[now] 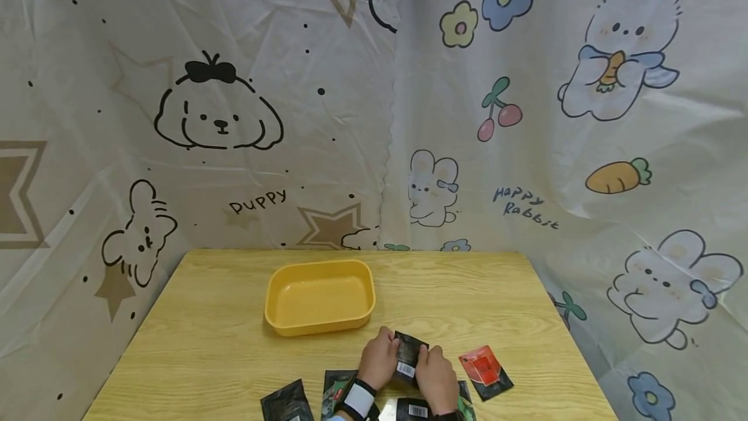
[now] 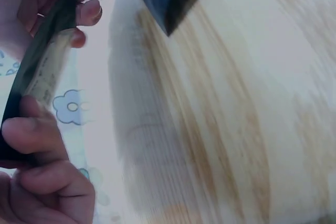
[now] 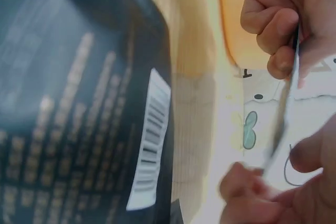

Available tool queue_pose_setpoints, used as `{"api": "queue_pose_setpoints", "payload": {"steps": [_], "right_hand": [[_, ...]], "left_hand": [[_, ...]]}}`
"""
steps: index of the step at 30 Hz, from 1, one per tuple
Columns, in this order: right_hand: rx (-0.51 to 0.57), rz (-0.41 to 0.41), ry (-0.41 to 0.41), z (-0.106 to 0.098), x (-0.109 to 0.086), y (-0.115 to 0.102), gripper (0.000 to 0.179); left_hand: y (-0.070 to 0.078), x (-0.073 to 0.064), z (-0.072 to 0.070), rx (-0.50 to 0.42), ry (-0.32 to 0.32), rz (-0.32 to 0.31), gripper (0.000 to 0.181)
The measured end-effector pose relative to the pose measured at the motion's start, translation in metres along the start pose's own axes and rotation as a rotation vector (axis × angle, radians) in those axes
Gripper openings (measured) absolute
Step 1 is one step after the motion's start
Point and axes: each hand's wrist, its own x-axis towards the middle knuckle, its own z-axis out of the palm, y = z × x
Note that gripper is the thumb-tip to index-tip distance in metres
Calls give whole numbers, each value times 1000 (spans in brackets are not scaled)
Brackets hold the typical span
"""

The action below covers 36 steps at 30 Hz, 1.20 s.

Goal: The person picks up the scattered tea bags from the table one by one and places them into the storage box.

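Both hands hold one small black packet with a white barcode label (image 1: 411, 348) above the table, in front of the yellow tray. The left hand (image 1: 378, 359) pinches its left edge, and the right hand (image 1: 438, 379) pinches the right edge. Seen nearly edge-on, the packet (image 2: 44, 66) spans the two hands in the left wrist view. In the right wrist view the same packet (image 3: 286, 106) is a thin strip between the fingertips. Another black packet with a barcode (image 1: 413, 410) lies below the hands. A large, close black packet (image 3: 79, 108) fills the left of the right wrist view.
A yellow plastic tray (image 1: 320, 329) stands farther back on the wooden table (image 1: 456, 304). To the right lies a red and black packet (image 1: 486, 372). A black packet (image 1: 287, 401) lies at left. Green-black packets (image 1: 334, 383) are partly hidden under the wrists. Printed cloth (image 1: 327, 148) hangs behind.
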Motion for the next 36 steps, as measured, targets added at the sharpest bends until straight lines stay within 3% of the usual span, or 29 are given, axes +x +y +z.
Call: {"api": "queue_pose_setpoints", "payload": {"steps": [8,17,36], "right_hand": [[192,-57,72,5,3,1,25],[219,-95,122,7,3,-6,25],[233,-131,132,5,6,-19,25]], "left_hand": [[7,-3,-4,-106,39,-90,13],[7,-2,-2,-119,59,-190,17],[9,3,-9,-56,144,-156,21]]}}
